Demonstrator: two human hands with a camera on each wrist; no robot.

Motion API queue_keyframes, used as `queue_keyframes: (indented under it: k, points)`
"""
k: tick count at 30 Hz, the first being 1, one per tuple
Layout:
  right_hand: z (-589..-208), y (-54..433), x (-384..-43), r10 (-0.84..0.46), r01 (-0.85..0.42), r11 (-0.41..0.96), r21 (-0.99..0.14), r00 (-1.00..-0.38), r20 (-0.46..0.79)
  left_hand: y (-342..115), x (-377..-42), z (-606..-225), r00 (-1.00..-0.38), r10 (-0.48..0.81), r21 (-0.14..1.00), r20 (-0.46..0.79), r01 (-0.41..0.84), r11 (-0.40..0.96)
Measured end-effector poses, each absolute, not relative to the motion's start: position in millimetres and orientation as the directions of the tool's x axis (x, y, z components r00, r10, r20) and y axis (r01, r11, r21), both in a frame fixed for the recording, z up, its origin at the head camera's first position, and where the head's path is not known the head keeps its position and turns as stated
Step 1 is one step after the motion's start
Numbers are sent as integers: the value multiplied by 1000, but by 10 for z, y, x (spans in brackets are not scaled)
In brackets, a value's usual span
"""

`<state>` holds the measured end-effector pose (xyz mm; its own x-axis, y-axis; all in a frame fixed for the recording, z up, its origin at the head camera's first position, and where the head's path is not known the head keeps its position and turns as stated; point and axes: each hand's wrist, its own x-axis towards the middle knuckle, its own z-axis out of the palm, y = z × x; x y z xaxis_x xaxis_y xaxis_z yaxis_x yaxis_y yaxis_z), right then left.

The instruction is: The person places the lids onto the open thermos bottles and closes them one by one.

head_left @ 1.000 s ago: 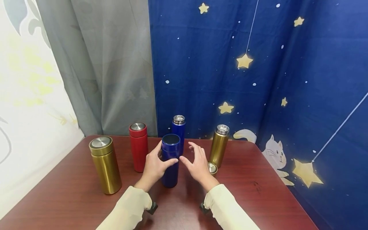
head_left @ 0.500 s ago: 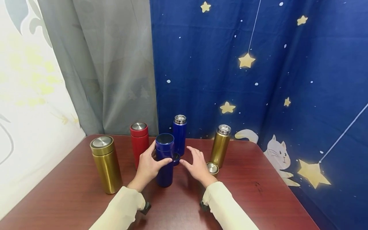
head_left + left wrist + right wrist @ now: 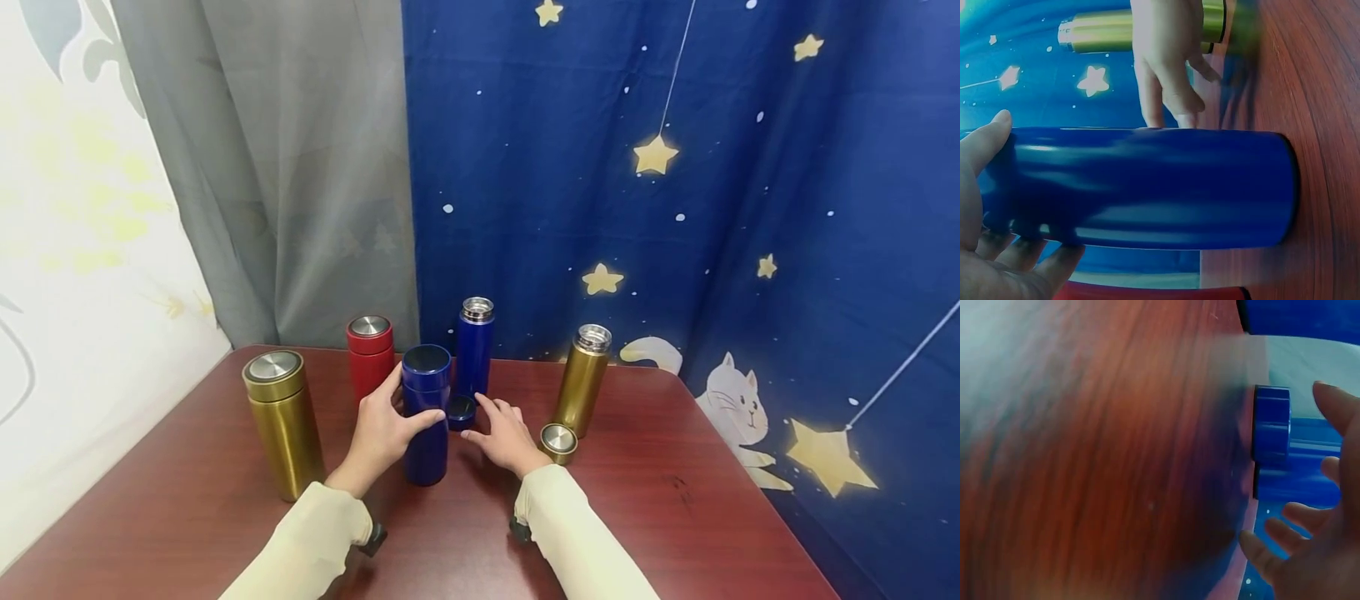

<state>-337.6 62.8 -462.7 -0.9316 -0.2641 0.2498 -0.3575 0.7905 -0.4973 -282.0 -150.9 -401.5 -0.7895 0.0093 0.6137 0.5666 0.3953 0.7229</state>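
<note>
My left hand [image 3: 381, 429] holds a capped blue thermos bottle [image 3: 426, 383] around its upper part, thumb on one side and fingers on the other. Its base is close to the table, and the bottle [image 3: 1147, 187] fills much of the left wrist view. My right hand [image 3: 506, 435] has its fingers spread beside a loose blue lid [image 3: 461, 410], with nothing between thumb and fingers. In the right wrist view the lid [image 3: 1272, 422] sits in front of an uncapped blue bottle [image 3: 474, 354], which shows its bare steel neck.
At the left stand a capped gold bottle [image 3: 283, 433] and, farther back, a capped red one [image 3: 371, 371], partly behind the left hand. An uncapped gold bottle [image 3: 582, 383] stands back right with its lid [image 3: 558, 442] before it. Curtains [image 3: 540, 183] hang behind the table [image 3: 645, 500].
My left hand has shifted the capped blue bottle leftward, so the loose blue lid behind it shows. My right hand has moved left and lower, closer to that lid.
</note>
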Motion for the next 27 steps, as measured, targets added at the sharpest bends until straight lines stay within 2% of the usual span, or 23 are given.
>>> queue_keyframes:
  k: [9, 17, 23, 27]
  points:
    - [-4596, 573, -3390, -287, -336, 830, -445, -942, 175, -1527, -2801, -3982, -813, 14, 740, 582, 537, 405]
    - [-4572, 559, -3396, -312, -329, 889, -319, -944, 106, -1555, -2787, -3971, -823, 20, 744, 567, 522, 418]
    - [-4597, 569, -3372, -329, -345, 859, -377, -938, 107, -1664, -2777, -3990, -819, 15, 733, 574, 522, 436]
    - [-4633, 567, -3380, -336, -368, 829, -420, -930, 151, -1715, -2769, -3993, -827, -1, 740, 562, 502, 447]
